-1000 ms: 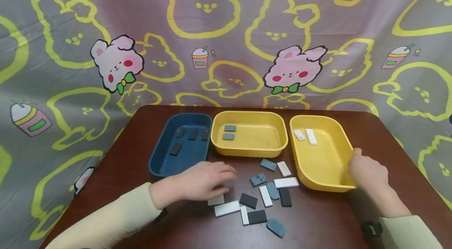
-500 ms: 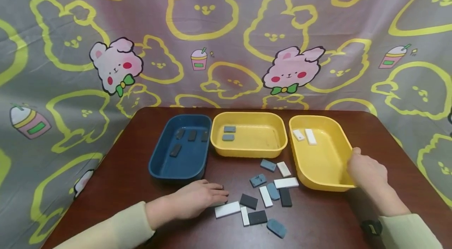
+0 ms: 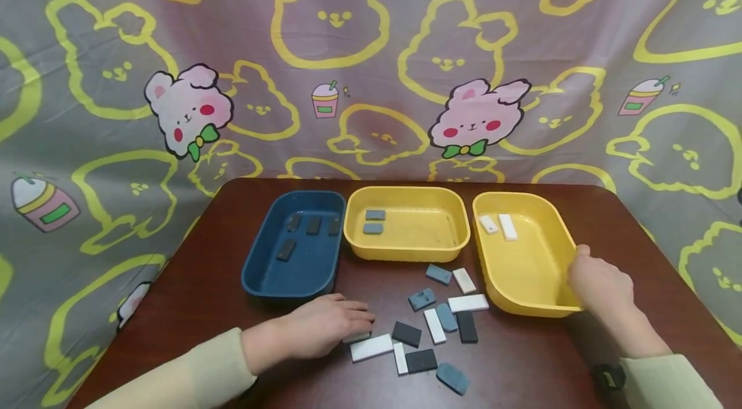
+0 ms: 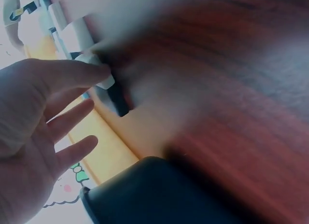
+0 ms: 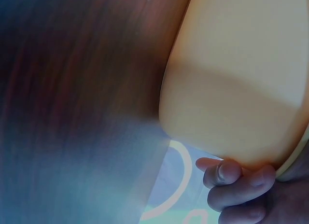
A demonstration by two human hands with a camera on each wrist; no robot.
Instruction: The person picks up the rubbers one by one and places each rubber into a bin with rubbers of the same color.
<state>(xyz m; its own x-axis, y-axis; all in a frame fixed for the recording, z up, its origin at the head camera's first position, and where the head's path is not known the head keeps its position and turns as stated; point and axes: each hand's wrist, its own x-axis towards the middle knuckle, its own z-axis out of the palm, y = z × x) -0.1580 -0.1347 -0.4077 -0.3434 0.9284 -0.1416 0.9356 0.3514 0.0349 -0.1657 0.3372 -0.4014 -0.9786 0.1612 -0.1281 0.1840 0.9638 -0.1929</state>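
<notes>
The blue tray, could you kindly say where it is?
In the head view, the blue tray stands at left on the table, beside the middle yellow tray, beyond the left hand.

Dark red-brown table (image 3: pixel 510 364), middle yellow tray (image 3: pixel 407 253) near its far edge; blue tray (image 3: pixel 295 277) just left of that tray, second yellow tray (image 3: pixel 524 267) just right. In front of the middle yellow tray, loose scatter of small flat pieces: four blue-grey blocks (image 3: pixel 438 274), three black blocks (image 3: pixel 407 333), at least five white blocks (image 3: pixel 372 348). Farthest from that tray, one of the blue-grey.
</notes>
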